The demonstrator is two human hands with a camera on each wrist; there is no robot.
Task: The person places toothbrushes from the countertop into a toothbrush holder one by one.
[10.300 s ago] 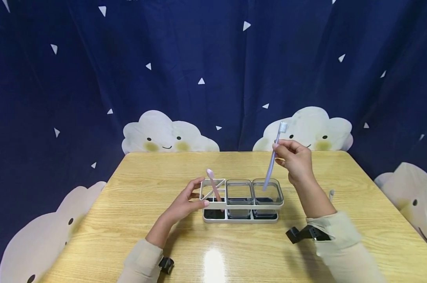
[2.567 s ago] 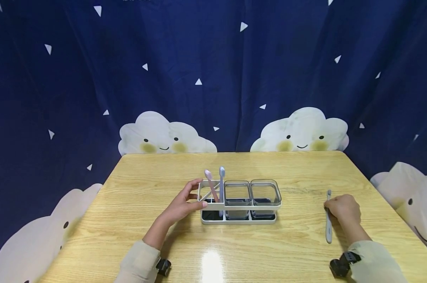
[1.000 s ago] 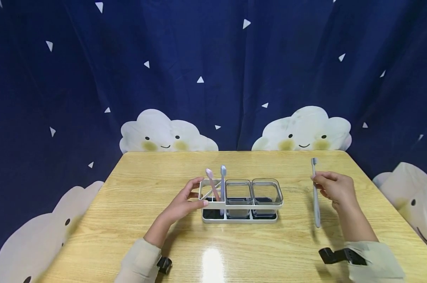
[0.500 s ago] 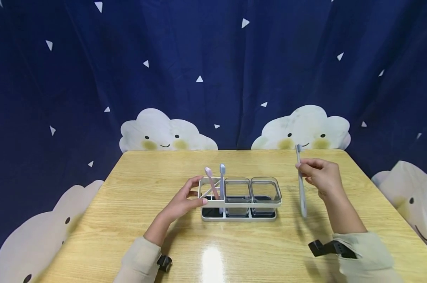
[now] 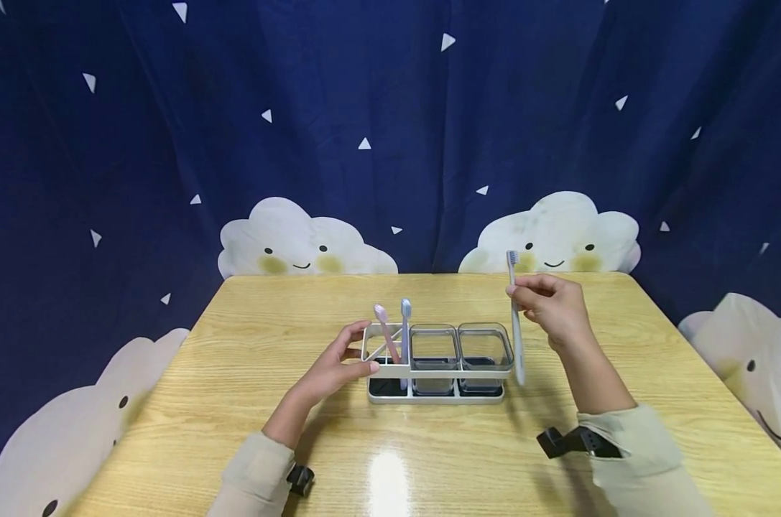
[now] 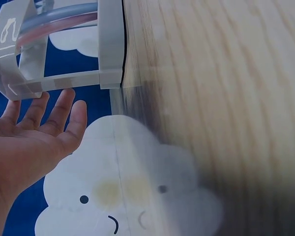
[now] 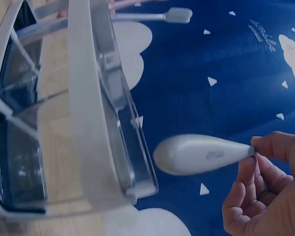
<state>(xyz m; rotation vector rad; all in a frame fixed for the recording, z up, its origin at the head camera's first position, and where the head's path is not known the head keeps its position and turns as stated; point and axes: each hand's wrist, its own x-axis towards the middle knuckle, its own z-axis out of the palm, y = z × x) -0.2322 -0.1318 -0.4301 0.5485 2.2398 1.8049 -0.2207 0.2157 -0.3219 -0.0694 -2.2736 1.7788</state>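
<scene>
My left hand [image 5: 330, 368] holds the left end of a white toothbrush holder [image 5: 458, 374], thumb at the front rail and fingers along the side. A pink toothbrush [image 5: 389, 337] leans in its divided left section beside a purple-blue toothbrush [image 5: 406, 337], bristles up. Two clear cups fill the other slots: a middle cup [image 5: 434, 328] and a right cup [image 5: 484, 327]. My right hand [image 5: 556, 309] pinches a grey toothbrush [image 5: 516, 334] near its head, handle hanging down just right of the right cup. In the right wrist view the thick handle end [image 7: 187, 155] points at the holder.
The holder stands mid-way on a wooden table [image 5: 267, 309]. A dark blue curtain [image 5: 338, 86] with white triangles and smiling clouds hangs behind the table and along its sides.
The grey toothbrush, picked up from the table at right, has travelled up and left to the holder's right end. Earlier the purple-blue toothbrush went into the holder. My left hand keeps its place.
</scene>
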